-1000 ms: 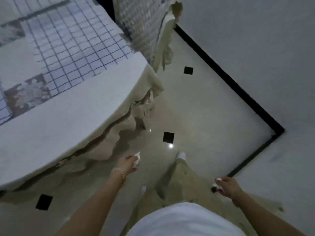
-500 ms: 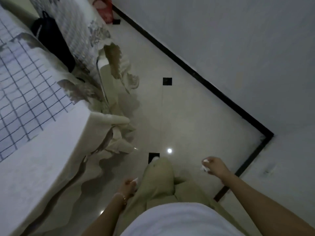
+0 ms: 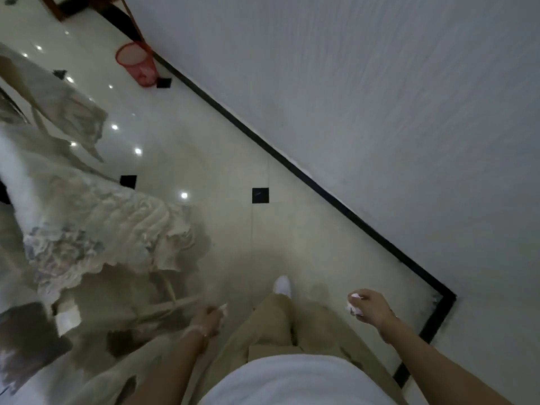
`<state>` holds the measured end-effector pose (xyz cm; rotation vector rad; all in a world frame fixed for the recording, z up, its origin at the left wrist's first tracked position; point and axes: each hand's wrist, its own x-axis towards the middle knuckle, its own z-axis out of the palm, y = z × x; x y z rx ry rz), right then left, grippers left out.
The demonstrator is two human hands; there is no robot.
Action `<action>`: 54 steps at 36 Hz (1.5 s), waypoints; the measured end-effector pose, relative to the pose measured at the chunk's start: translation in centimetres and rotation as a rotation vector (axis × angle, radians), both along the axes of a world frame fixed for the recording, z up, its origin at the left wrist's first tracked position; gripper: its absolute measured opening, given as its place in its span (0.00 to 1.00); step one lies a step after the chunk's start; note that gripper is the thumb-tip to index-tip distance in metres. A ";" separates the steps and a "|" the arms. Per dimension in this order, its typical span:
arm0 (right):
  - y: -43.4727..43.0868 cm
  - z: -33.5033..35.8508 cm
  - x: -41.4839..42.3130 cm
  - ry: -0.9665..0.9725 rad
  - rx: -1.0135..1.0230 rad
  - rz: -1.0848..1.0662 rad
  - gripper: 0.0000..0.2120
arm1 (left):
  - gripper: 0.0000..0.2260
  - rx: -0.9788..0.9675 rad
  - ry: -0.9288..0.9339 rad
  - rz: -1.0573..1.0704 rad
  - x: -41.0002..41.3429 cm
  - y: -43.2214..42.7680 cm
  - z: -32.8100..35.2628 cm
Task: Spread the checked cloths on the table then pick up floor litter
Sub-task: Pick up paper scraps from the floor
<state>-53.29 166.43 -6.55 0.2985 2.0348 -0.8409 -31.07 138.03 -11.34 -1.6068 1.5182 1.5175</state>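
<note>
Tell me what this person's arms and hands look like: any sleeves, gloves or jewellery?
The left hand and the right hand wear no gloves, and no sleeve reaches either forearm. A thin bracelet circles the left wrist, though motion blur hides its detail. The only clothing near the arms is a white top at the bottom of the view.

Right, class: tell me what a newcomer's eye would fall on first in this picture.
Probably the red mesh bin, standing by the black skirting at upper left. Next, low in the frame, the right hand grips crumpled white paper, and the left hand holds a white scrap.
</note>
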 end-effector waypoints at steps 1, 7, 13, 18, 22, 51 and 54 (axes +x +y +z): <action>-0.1 0.2 -1.3 -0.002 0.010 -0.008 0.09 | 0.11 -0.011 0.040 -0.016 -3.6 -0.9 1.5; -0.8 -0.1 -8.8 -0.037 0.109 0.057 0.08 | 0.08 -0.055 0.291 0.067 -20.0 -6.0 6.3; -6.7 0.6 -19.0 -0.070 0.200 0.188 0.12 | 0.09 -0.039 0.308 0.176 -27.9 -9.9 6.2; -15.0 1.1 -29.1 0.005 0.201 0.328 0.14 | 0.10 0.022 0.149 0.362 -29.5 -12.9 5.1; -24.8 1.7 -36.2 0.020 0.111 0.457 0.12 | 0.08 0.043 0.109 0.561 -30.5 -15.1 5.0; -76.5 0.4 -53.0 0.015 0.142 0.724 0.09 | 0.11 -0.108 0.206 0.931 -43.6 -66.5 7.2; -81.2 -0.3 -54.2 0.030 0.194 0.748 0.11 | 0.10 -0.127 0.257 0.918 -46.5 -72.5 7.4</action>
